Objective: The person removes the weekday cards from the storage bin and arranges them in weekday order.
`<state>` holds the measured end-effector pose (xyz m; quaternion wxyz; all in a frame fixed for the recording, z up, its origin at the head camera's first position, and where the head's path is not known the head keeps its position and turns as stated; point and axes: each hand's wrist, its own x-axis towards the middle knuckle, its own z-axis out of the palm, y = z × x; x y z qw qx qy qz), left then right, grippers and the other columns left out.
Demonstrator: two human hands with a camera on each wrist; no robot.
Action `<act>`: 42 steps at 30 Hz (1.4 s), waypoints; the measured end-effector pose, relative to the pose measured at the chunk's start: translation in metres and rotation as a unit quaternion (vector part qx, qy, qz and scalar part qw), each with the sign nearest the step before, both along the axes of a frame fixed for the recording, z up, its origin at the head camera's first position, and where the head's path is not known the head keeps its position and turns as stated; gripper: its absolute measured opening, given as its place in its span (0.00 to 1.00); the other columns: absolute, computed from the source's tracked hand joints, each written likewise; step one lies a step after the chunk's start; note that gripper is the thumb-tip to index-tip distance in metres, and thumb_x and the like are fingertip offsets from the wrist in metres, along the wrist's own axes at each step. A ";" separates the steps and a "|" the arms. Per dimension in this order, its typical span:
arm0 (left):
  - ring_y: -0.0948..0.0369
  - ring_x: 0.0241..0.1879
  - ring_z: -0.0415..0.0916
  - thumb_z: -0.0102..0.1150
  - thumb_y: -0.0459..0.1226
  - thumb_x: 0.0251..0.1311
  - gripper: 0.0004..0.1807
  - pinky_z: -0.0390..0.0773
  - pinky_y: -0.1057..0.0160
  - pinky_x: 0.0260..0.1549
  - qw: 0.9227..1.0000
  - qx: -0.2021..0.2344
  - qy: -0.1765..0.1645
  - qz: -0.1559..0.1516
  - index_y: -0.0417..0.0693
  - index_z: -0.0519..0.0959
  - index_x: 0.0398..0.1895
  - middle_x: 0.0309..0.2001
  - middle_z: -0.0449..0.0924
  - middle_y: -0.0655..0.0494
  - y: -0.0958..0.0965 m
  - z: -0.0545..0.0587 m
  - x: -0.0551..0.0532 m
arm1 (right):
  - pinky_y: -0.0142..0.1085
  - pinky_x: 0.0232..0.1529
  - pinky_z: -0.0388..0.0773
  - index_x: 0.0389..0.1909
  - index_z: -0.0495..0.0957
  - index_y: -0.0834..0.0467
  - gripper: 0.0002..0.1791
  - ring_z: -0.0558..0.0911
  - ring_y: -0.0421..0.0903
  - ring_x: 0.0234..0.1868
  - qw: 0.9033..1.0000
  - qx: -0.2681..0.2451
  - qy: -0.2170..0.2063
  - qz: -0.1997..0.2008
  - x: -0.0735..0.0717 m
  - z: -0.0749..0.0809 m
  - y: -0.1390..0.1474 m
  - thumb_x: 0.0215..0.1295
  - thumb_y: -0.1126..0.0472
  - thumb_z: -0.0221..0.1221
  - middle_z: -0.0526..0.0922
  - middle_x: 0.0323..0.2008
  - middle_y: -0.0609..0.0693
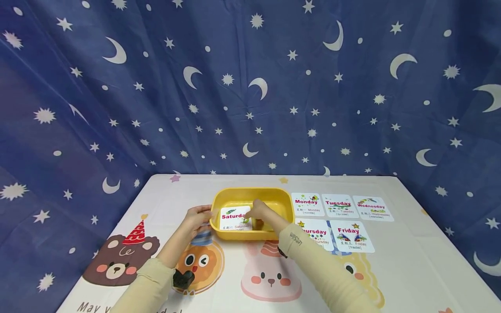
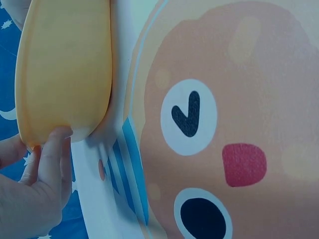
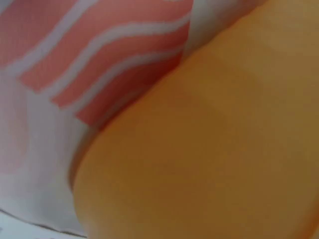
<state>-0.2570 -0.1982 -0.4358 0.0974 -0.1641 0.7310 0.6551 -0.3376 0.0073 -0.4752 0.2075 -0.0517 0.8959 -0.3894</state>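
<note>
Far left: bear print (image 1: 115,265) on the white desk (image 1: 415,261) cover, moon-and-star curtain (image 1: 250,87) behind. Next, left hand (image 1: 198,219), clamped on left end of yellow tray (image 1: 250,235); fingers against its outer wall, left wrist view confirms. Tray sits on desk. Saturday card (image 1: 235,218) inside, left half, printed side showing, lower edge cut off by near wall. Right hand (image 1: 265,212) apart from left, reaching into tray, fingertips at the card's right edge; can't tell if they pinch it, and right wrist view shows mostly yellow tray wall. Rabbit print (image 1: 270,287) in front of tray. Right of tray, back row: Monday card (image 1: 307,204), Tuesday card (image 1: 339,206), Wednesday card (image 1: 373,208). Front row: Thursday card (image 1: 322,237), partly hidden by right sleeve (image 1: 313,256), then Friday card (image 1: 352,237). All five face up.
</note>
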 end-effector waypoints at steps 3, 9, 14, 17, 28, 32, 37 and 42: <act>0.61 0.33 0.77 0.47 0.27 0.65 0.23 0.84 0.68 0.28 1.000 -0.001 -0.003 0.001 0.32 0.64 0.64 0.58 0.68 0.35 0.000 0.000 0.001 | 0.33 0.26 0.68 0.65 0.55 0.72 0.38 0.65 0.44 0.23 0.997 -0.050 -0.040 -0.034 0.004 -0.001 -0.001 0.59 0.62 0.61 0.71 0.34 0.59; 0.62 0.33 0.76 0.46 0.28 0.66 0.23 0.83 0.69 0.29 1.000 -0.002 -0.001 0.001 0.33 0.65 0.64 0.57 0.68 0.37 0.001 0.001 0.001 | 0.31 0.26 0.55 0.68 0.47 0.72 0.35 0.56 0.44 0.21 0.983 -0.127 -0.099 -0.090 0.048 0.054 -0.008 0.64 0.71 0.51 0.65 0.35 0.58; 0.63 0.33 0.76 0.47 0.28 0.65 0.22 0.83 0.69 0.28 1.000 0.004 0.001 -0.001 0.34 0.65 0.63 0.54 0.70 0.40 0.002 0.002 -0.001 | 0.34 0.30 0.60 0.70 0.44 0.70 0.38 0.61 0.50 0.33 0.975 -0.150 -0.108 -0.127 0.031 0.031 -0.014 0.64 0.70 0.53 0.65 0.56 0.63; 0.63 0.32 0.76 0.47 0.28 0.65 0.22 0.83 0.70 0.27 1.000 0.002 0.000 -0.001 0.34 0.65 0.63 0.54 0.71 0.40 0.002 0.001 -0.002 | 0.33 0.22 0.65 0.72 0.39 0.66 0.45 0.64 0.48 0.28 0.969 -0.183 -0.114 -0.124 -0.025 -0.047 -0.015 0.61 0.68 0.56 0.69 0.52 0.62; 0.63 0.33 0.76 0.47 0.29 0.66 0.22 0.83 0.69 0.28 1.000 -0.003 0.004 -0.005 0.34 0.65 0.63 0.53 0.71 0.41 0.002 -0.001 -0.002 | 0.34 0.23 0.75 0.73 0.35 0.63 0.46 0.69 0.48 0.25 0.950 -0.234 -0.122 -0.169 -0.050 -0.085 -0.008 0.58 0.71 0.52 0.69 0.46 0.63; 0.63 0.34 0.76 0.47 0.29 0.66 0.22 0.83 0.70 0.28 1.000 -0.004 0.003 -0.004 0.34 0.65 0.63 0.54 0.71 0.40 0.001 0.000 -0.001 | 0.34 0.24 0.75 0.70 0.47 0.66 0.41 0.69 0.46 0.21 0.956 -0.226 -0.107 -0.151 -0.027 -0.051 -0.007 0.57 0.70 0.55 0.73 0.39 0.61; 0.62 0.35 0.77 0.46 0.28 0.66 0.22 0.83 0.70 0.28 1.000 -0.007 0.000 -0.002 0.33 0.65 0.63 0.56 0.69 0.38 0.001 0.001 0.001 | 0.37 0.23 0.79 0.50 0.66 0.67 0.21 0.73 0.47 0.20 0.963 -0.240 -0.069 -0.099 -0.045 -0.083 -0.007 0.56 0.71 0.61 0.73 0.35 0.59; 0.62 0.34 0.76 0.47 0.29 0.66 0.22 0.83 0.69 0.29 1.000 -0.009 -0.001 -0.002 0.34 0.65 0.63 0.57 0.69 0.38 0.002 0.001 0.000 | 0.35 0.24 0.79 0.47 0.66 0.69 0.19 0.77 0.51 0.26 0.966 -0.231 -0.033 -0.115 -0.006 -0.028 -0.007 0.54 0.77 0.58 0.75 0.37 0.65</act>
